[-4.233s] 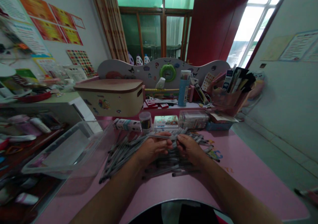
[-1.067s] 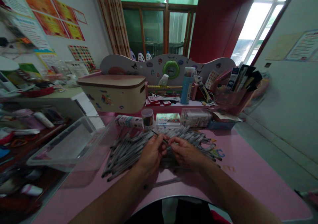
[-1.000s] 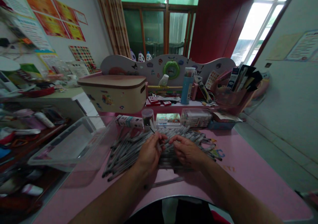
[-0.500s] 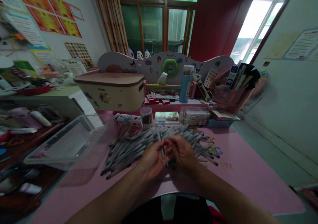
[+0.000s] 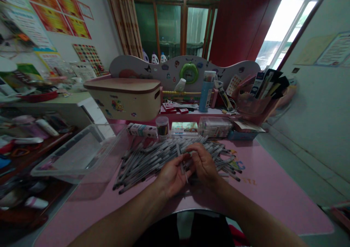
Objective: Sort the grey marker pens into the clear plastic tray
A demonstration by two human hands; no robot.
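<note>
Both hands meet over the near side of a large heap of clear-barrelled pens (image 5: 153, 157) with dark ends. My left hand (image 5: 172, 176), palm up, is closed around a pen (image 5: 179, 150) that stands slanted between thumb and fingers. A thin light tip of it pokes out below the fingers. Close against it on the right, my right hand (image 5: 202, 165) has its fingers bent and pressed together near the pen. Whatever lies in those fingertips is too small and blurred to name.
An open clear plastic bin (image 5: 82, 155) stands left of the heap. Behind the pens are a patterned box (image 5: 142, 130), a lidded jar (image 5: 162, 127), a flat white box (image 5: 184, 129) and a clear case (image 5: 214, 126). A lidded cream box (image 5: 123, 101) sits at the back left.
My right hand's fingers have lifted and opened slightly away from the pen. The left hand keeps its hold, and the pen's thin tip shows more below. The view has shifted slightly.
</note>
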